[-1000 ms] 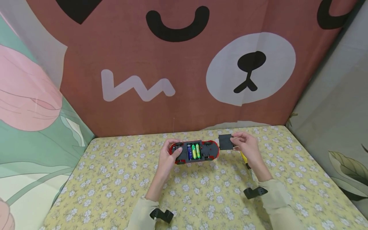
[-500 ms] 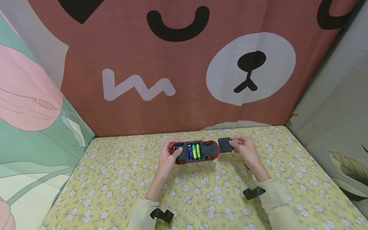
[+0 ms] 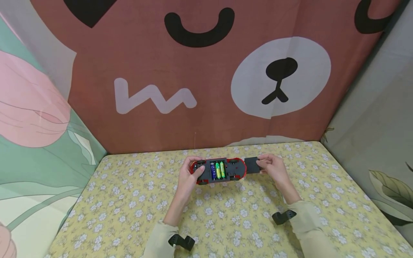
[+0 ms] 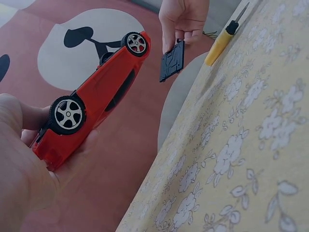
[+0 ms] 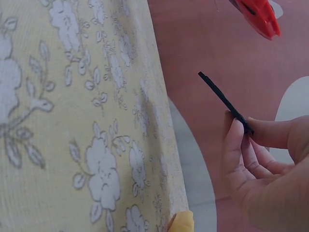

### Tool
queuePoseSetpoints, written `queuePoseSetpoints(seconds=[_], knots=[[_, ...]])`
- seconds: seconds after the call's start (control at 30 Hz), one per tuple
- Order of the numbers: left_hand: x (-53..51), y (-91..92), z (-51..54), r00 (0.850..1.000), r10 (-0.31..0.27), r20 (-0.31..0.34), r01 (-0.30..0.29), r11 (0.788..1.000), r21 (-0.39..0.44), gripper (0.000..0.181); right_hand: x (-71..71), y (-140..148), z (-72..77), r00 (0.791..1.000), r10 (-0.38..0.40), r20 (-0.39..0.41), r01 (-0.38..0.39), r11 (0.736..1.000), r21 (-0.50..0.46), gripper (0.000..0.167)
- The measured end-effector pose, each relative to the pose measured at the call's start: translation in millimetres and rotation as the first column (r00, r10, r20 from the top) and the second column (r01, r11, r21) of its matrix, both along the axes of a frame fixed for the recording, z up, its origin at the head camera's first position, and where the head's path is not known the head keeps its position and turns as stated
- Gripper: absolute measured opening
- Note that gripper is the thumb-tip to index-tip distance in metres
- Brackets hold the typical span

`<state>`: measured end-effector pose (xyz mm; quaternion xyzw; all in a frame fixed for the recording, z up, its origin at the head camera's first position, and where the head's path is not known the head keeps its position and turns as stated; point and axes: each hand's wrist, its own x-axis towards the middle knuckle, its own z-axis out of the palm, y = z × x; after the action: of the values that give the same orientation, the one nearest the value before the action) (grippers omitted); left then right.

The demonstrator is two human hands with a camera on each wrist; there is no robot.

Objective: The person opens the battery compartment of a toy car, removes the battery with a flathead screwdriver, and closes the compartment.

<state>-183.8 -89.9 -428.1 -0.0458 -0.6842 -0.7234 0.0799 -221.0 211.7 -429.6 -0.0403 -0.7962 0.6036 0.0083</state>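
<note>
My left hand [image 3: 188,175] grips one end of a red toy car [image 4: 99,94], held upside down above the table. Its dark underside faces up, with an uncovered battery bay holding one blue battery [image 3: 213,171] and two green batteries [image 3: 220,170]. Between thumb and fingers, my right hand [image 3: 273,168] pinches a flat black battery cover [image 3: 251,165] by its edge. In the head view the cover appears beside the car's right end; both wrist views show a gap between them. Moulded lines mark the cover's face in the left wrist view.
A yellow-handled screwdriver [image 4: 220,46] lies on the table near my right forearm, mostly hidden in the head view. Flowered yellow cloth [image 3: 129,208] covers the table. Behind its far edge hangs a printed brown curtain [image 3: 155,129]. A thin upright wire rises near the car's left end.
My right hand has moved slightly left and down with the battery cover, nearer the car's end in the head view. The left hand and the car have stayed still.
</note>
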Motion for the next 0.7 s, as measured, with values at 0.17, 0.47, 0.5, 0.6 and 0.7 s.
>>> queuePoseSetpoints(seconds=[0.17, 0.47, 0.5, 0.6, 0.7], knots=[[0.3, -0.4, 0.7, 1.0, -0.002, 0.007, 0.002, 1.0, 0.003, 0.026, -0.7, -0.8, -3.0, 1.0, 0.011, 0.001, -0.011, 1.0, 0.007, 0.033], [-0.6, -0.1, 0.2, 1.0, -0.022, -0.005, 0.022, 0.999, 0.045, 0.027, -0.9, -0.8, -7.3, 0.999, 0.022, 0.038, -0.021, 1.0, -0.012, 0.032], [-0.5, -0.2, 0.3, 1.0, -0.025, -0.008, 0.025, 0.998, 0.05, 0.028, -1.0, -0.7, -7.8, 0.999, 0.021, 0.041, -0.02, 1.0, -0.015, 0.032], [-0.3, -0.3, 0.3, 1.0, -0.022, -0.011, 0.023, 0.999, 0.048, 0.028, -1.1, -0.5, -9.0, 0.999, 0.019, 0.047, -0.018, 1.0, -0.017, 0.033], [0.0, -0.3, 1.0, 1.0, -0.022, -0.012, 0.022, 0.999, 0.049, 0.028, -1.4, -0.3, -10.2, 0.999, 0.016, 0.052, -0.015, 1.0, -0.016, 0.033]])
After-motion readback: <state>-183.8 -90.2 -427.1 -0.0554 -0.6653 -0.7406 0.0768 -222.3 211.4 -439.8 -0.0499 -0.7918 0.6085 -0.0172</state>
